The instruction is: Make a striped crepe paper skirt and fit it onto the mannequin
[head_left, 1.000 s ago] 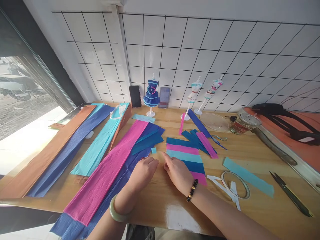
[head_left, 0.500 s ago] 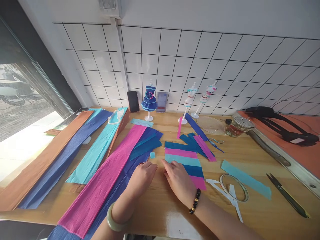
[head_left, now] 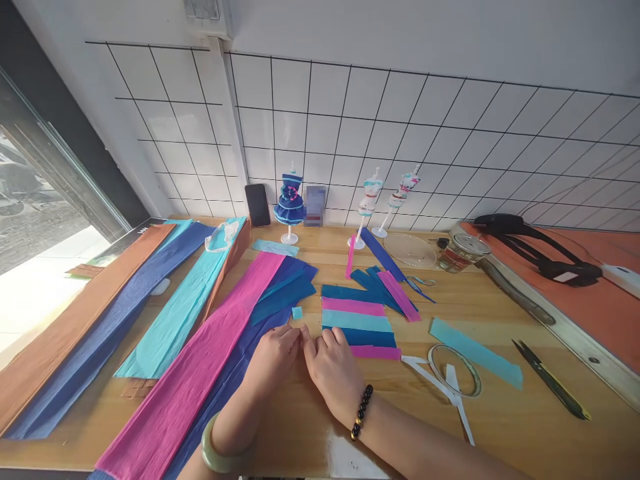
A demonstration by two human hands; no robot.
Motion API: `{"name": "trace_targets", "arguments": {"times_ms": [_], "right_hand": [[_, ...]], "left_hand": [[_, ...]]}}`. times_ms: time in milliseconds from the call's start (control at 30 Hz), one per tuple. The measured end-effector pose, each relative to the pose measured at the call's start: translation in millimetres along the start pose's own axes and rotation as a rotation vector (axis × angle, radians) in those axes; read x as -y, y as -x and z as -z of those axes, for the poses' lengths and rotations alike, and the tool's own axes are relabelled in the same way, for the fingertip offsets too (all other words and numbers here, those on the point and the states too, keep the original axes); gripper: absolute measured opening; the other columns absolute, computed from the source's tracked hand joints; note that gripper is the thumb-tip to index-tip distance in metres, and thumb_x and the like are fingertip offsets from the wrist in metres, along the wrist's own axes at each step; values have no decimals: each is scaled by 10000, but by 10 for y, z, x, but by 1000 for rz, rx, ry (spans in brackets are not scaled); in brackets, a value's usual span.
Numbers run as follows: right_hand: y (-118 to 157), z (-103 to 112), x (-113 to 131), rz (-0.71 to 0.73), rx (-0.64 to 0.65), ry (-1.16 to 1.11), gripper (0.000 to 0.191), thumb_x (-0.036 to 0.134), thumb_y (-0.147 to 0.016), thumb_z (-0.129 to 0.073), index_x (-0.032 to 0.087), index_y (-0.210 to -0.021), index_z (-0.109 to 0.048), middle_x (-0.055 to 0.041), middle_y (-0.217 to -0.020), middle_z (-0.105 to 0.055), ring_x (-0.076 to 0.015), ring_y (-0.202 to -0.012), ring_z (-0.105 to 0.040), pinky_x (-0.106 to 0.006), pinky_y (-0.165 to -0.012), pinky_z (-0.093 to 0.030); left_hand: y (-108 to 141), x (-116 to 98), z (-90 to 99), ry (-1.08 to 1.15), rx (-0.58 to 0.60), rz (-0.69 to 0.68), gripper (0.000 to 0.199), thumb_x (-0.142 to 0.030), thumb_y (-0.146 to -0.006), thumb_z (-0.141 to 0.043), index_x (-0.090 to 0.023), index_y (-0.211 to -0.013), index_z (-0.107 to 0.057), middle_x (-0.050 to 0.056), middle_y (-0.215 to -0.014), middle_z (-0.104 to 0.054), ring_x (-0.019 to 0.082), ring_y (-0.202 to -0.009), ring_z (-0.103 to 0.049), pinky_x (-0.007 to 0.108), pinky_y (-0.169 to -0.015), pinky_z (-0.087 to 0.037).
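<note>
Lying flat by your right hand (head_left: 334, 365): striped panel (head_left: 357, 321), teal, pink, aqua, teal, pink. Left hand (head_left: 273, 357) adjacent; fingers curled on both, can't tell if pinching.

The far wall (head_left: 333, 100) near me is white, with thin black lines making squares. A white box (head_left: 207, 17) sits up high. A shiny wooden table (head_left: 295, 427) reaches the wall, and bright light comes through the window (head_left: 30, 193) on the left.
</note>
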State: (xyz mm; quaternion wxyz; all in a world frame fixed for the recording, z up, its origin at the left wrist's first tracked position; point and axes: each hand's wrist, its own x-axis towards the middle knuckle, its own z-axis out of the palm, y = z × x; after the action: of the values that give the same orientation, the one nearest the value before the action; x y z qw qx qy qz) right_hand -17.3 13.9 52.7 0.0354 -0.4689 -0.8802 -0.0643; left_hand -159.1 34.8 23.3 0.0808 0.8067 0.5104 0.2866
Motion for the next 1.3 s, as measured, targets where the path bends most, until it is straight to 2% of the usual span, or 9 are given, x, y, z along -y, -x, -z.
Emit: {"name": "trace_targets", "arguments": {"times_ms": [133,233,300,400,500,667,933,1133,1300], "right_hand": [[65,-17,-120,-94,-11,-157,527,-1,-812,-418,97,-1329,-400,-122,-832,-654,-264,-828,-569,-423,-741,-422],[103,-27,-298,-204,2,-384,465,64,-845,-419,126,-1306,-422,-94,-855,-679,-219,-800,-614,-340,-692,-462],[99,-36,-420,-201,20,-450,420,83,-874,-377,147,-1284,-434,-64,-857,-694,-173,-763,-638,-281,-656,-478],[42,-64,-552,-139,38,-504,443,47,-859,-378,186,-1276,-432,-25,-895,-704,-138,-820,-645,-243,-695,-489],[-33,-100,-596,-47,56,-491,520,12,-817,-429,190,-1305,-405,-18,-881,-697,-139,-856,-632,-238,-728,-486],[-90,-86,-573,134,88,-348,628,-57,-772,-419,145,-1363,-355,-67,-848,-653,-172,-790,-609,-263,-673,-472],[-130,-36,-542,344,87,-184,609,-48,-807,-374,99,-1390,-280,-117,-943,-646,-193,-874,-595,-307,-732,-475],[-134,-43,-539,378,90,-163,585,-52,-793,-377,54,-1363,-295,-147,-988,-642,-222,-936,-591,-332,-758,-484],[-139,-55,-607,308,87,-221,530,-29,-800,-387,60,-1321,-336,-116,-926,-648,-185,-852,-617,-284,-718,-491]], "left_hand": [[5,9,10,60,10,34,258,-167,-887,-413,-180,-746,-628,14,-648,-616,142,-594,-574,256,-591,-444],[11,29,-8,109,10,59,234,-178,-884,-430,-185,-824,-656,26,-708,-654,148,-649,-602,260,-625,-463],[9,38,-18,137,9,73,241,-185,-884,-431,-191,-837,-667,28,-719,-666,149,-662,-609,263,-641,-470],[-2,34,-11,166,11,91,236,-183,-878,-440,-194,-840,-673,27,-723,-674,148,-663,-611,262,-646,-473],[-11,15,21,183,18,107,226,-179,-872,-448,-192,-831,-670,25,-726,-670,149,-667,-612,257,-638,-470],[-17,-6,58,199,20,123,233,-177,-867,-447,-196,-778,-661,13,-683,-638,145,-634,-588,252,-607,-455],[-29,6,53,247,22,149,215,-153,-854,-463,-192,-722,-629,2,-661,-620,132,-605,-567,234,-572,-427],[-35,8,72,286,23,179,208,-138,-843,-482,-189,-718,-641,-8,-659,-624,125,-609,-570,223,-577,-426],[-27,31,55,312,23,195,204,-137,-833,-495,-205,-792,-683,-9,-701,-651,128,-655,-593,228,-617,-441]]}}
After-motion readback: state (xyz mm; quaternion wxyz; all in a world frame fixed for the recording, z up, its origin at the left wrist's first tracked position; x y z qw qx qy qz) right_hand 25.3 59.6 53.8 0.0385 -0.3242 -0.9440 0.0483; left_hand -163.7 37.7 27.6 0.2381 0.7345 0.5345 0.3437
